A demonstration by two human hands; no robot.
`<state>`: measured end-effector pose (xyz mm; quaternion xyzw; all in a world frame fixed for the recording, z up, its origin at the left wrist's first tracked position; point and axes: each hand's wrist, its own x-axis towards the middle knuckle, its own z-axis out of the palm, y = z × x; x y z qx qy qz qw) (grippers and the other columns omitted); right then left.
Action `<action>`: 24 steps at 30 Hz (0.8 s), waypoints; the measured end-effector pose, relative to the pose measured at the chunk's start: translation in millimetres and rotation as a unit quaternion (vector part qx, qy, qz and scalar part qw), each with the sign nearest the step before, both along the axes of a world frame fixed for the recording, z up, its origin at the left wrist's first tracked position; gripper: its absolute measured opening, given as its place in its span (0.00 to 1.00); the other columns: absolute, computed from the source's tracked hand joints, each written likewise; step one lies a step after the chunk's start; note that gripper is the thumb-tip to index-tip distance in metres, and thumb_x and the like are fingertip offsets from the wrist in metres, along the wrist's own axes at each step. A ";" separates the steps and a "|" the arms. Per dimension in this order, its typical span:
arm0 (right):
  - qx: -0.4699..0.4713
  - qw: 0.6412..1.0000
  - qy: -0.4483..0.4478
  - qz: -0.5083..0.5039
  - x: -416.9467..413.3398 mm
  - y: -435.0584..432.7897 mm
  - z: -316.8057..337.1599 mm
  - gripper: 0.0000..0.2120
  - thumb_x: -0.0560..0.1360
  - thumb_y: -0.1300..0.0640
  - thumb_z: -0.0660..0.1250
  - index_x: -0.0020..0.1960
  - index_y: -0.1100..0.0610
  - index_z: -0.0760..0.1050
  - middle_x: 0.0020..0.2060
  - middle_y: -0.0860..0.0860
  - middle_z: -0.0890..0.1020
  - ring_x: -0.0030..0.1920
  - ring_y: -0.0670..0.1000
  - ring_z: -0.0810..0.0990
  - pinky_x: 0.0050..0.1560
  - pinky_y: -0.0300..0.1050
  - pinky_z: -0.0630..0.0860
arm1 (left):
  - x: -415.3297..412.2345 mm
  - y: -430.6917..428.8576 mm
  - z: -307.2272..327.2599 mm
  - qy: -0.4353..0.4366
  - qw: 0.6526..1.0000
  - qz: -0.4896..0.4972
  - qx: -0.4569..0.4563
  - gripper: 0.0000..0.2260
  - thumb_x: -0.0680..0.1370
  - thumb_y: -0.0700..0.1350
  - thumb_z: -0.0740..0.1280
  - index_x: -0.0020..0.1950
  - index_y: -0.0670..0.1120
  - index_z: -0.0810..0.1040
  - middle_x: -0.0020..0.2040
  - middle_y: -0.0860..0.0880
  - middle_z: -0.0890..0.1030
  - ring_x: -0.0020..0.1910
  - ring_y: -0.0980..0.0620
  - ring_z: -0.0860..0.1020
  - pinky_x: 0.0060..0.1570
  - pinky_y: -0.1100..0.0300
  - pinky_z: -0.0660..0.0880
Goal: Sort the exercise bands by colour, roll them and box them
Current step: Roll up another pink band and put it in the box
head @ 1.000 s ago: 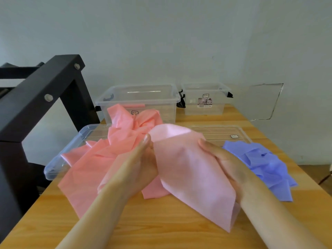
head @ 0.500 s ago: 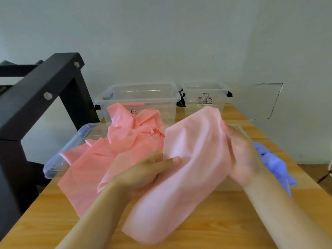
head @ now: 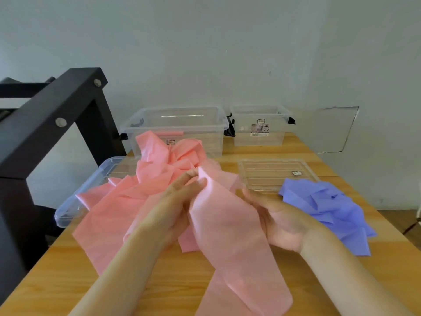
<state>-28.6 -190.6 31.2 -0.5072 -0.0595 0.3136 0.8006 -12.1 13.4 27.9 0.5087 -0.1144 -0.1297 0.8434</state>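
Left hand pinches far corner of pink band, right hand palm-up, fingers loose at its edge, fingertips blurred; band smooth, near end cut off.

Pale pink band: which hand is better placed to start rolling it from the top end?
Left, probably. The left hand pinches the top end of the pale pink band, where a roll would start. The right hand lies open, palm up, at the band's right edge, better suited to steadying it.

Bands on table, boxes behind
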 end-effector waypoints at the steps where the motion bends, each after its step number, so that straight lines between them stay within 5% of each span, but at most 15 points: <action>1: 0.000 1.000 -0.010 0.007 1.7 1.3 -2.1 0.29 0.56 0.43 0.83 0.54 0.54 0.84 0.49 0.54 0.84 0.49 0.53 0.82 0.49 0.45 0.79 | -1.7 -2.1 0.3 -0.005 1.000 0.007 0.028 0.13 0.71 0.38 0.72 0.54 0.45 0.77 0.45 0.42 0.82 0.39 0.48 0.81 0.39 0.58 0.80; 4: -0.016 0.998 -0.060 -0.011 4.3 6.5 -4.7 0.31 0.63 0.38 0.77 0.62 0.50 0.80 0.55 0.57 0.82 0.51 0.54 0.80 0.50 0.48 0.77 | -13.7 -13.0 5.6 -0.024 0.988 0.027 0.147 0.17 0.68 0.38 0.75 0.53 0.46 0.75 0.43 0.44 0.83 0.36 0.49 0.81 0.32 0.60 0.78; 9: -0.019 0.987 -0.044 -0.150 9.9 8.0 -5.3 0.21 0.69 0.52 0.70 0.60 0.58 0.80 0.53 0.56 0.84 0.49 0.50 0.83 0.48 0.45 0.80 | -19.5 -17.0 8.9 -0.017 0.972 0.102 0.210 0.11 0.79 0.49 0.67 0.51 0.40 0.77 0.35 0.49 0.77 0.30 0.56 0.74 0.26 0.68 0.68; 13: -0.062 0.976 -0.062 -0.200 13.7 4.8 -7.9 0.13 0.70 0.61 0.71 0.55 0.61 0.81 0.49 0.56 0.85 0.48 0.50 0.84 0.45 0.42 0.80 | -13.9 -12.4 6.6 -0.007 0.964 0.125 0.234 0.13 0.82 0.46 0.62 0.40 0.45 0.79 0.30 0.51 0.77 0.28 0.57 0.74 0.27 0.66 0.69; 17: -0.071 0.966 -0.088 -0.233 17.2 0.3 -5.0 0.14 0.69 0.58 0.71 0.53 0.60 0.82 0.46 0.53 0.85 0.47 0.50 0.82 0.44 0.44 0.77 | 1.3 -1.6 -2.7 -0.025 0.967 0.183 0.173 0.04 0.77 0.41 0.68 0.43 0.48 0.78 0.38 0.48 0.79 0.38 0.50 0.75 0.40 0.56 0.71; 20: 0.009 0.973 -0.111 -0.201 14.0 -3.5 4.7 0.17 0.69 0.57 0.65 0.56 0.61 0.81 0.50 0.52 0.85 0.48 0.48 0.83 0.42 0.40 0.78 | 4.6 -2.2 -5.9 0.004 0.972 0.206 0.109 0.06 0.78 0.40 0.67 0.43 0.49 0.75 0.34 0.50 0.76 0.31 0.54 0.73 0.31 0.62 0.71; 22: 0.054 0.977 -0.121 -0.168 10.8 -3.6 7.3 0.15 0.70 0.57 0.63 0.52 0.58 0.83 0.48 0.52 0.86 0.47 0.47 0.84 0.41 0.39 0.79 | 2.5 -6.1 -3.3 0.076 0.980 0.164 0.087 0.06 0.79 0.44 0.65 0.44 0.48 0.79 0.36 0.47 0.77 0.33 0.51 0.74 0.33 0.59 0.69; 24: 0.085 0.978 -0.113 -0.155 8.7 -2.5 6.8 0.13 0.67 0.55 0.66 0.48 0.53 0.86 0.48 0.52 0.85 0.46 0.48 0.84 0.41 0.40 0.79 | -1.3 -8.9 1.6 0.178 0.979 0.063 0.070 0.18 0.79 0.53 0.62 0.46 0.41 0.85 0.43 0.40 0.82 0.41 0.44 0.78 0.42 0.54 0.71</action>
